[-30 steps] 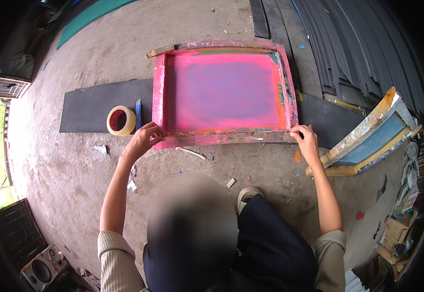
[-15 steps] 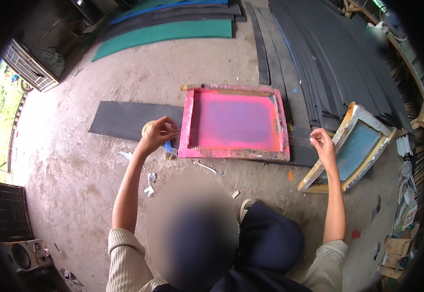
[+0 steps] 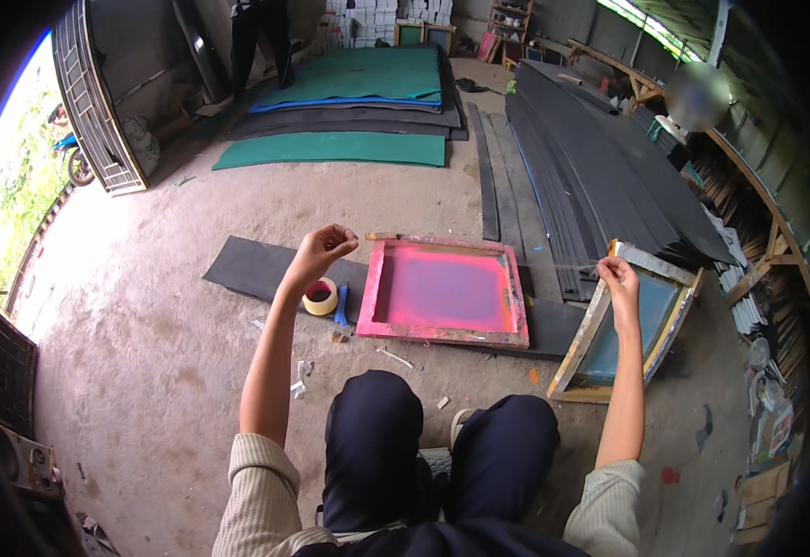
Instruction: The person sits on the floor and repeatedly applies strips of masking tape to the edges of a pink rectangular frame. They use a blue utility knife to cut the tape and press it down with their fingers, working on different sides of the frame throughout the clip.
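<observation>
My left hand (image 3: 323,252) is raised with thumb and fingertips pinched together, left of a pink-stained screen printing frame (image 3: 444,336). On the right, my right hand (image 3: 618,276) pinches too, in front of a second screen frame (image 3: 583,342) with blue mesh. A faint see-through strip, seemingly clear tape (image 3: 572,267), runs from my right fingertips toward my left hand; over the pink frame it is hard to make out. Below my left hand a roll of tape (image 3: 333,302) rests on a long black sheet (image 3: 247,267), beside a small blue object (image 3: 342,306).
Black sheets (image 3: 609,158) are stacked at the right, and green sheets (image 3: 359,74) at the back. A single green strip (image 3: 331,151) lies before them. Another person (image 3: 261,37) stands at the back left. Scraps litter the concrete floor (image 3: 173,353) around my knees.
My view has tilted up, bringing the back of the room and the other person into sight. Both hands stay raised and pinched; the tape roll behind my left hand is now uncovered.
</observation>
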`<state>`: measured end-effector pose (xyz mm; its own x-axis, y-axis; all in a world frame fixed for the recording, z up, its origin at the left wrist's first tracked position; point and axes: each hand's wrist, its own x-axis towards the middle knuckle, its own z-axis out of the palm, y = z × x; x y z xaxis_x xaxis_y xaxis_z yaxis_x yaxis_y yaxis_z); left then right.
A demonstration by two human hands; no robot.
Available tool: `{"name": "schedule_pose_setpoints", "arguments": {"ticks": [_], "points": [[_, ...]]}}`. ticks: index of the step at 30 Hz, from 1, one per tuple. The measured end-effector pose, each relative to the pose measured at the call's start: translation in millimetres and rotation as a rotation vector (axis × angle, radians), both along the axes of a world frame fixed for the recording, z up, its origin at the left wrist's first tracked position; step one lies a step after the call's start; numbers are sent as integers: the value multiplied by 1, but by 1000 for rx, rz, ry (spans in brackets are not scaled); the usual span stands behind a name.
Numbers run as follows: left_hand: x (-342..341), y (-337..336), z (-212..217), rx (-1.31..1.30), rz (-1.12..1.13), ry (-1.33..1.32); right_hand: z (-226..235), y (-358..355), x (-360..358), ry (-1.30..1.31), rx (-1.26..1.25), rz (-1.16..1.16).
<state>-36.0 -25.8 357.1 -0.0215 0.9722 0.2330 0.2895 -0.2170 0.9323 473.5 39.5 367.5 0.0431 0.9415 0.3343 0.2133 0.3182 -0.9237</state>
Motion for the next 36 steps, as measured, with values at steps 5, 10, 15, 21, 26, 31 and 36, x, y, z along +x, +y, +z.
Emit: {"name": "schedule_pose_setpoints", "arguments": {"ticks": [5,10,15,21,26,31,36], "points": [[11,-5,8,13,25,72,19,-14,0,55,89,-21],[25,-6,-2,9,-76,-362,17,-11,7,125,98,35],[28,2,-19,211,58,-406,14,-18,-18,233,62,7],[36,3,-26,232,314,-368,-10,4,-12,317,6,4],[43,-3,-29,191,493,-385,-25,10,-13,345,13,-30],[31,8,-49,60,433,-479,-40,17,-20,410,-23,-47],[44,27,-68,-136,467,-553,-66,34,-22,350,-47,-201]]}}
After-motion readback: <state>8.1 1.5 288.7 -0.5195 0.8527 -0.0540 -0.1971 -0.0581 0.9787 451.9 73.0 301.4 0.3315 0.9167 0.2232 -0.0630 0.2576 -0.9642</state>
